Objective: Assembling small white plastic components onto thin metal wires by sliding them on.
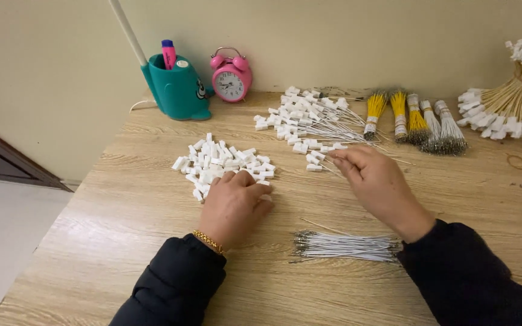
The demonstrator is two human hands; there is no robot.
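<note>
My left hand (234, 202) rests knuckles-up at the near edge of a pile of small white plastic connectors (219, 162), fingertips curled into the pieces; what it holds is hidden. My right hand (376, 181) reaches toward a spread of white wires with connectors fitted (309, 124), its fingertips pinched on a thin wire with a white connector (314, 167) at its end. A loose bunch of bare white wires (345, 246) lies near my right wrist.
Bundles of yellow and white wires (415, 121) lie at the back right, beside a tied sheaf of finished wires (509, 102). A teal pen holder (176, 87) and pink alarm clock (231, 75) stand by the wall. Rubber bands (518, 162) lie right. Table edge (80, 199) runs left.
</note>
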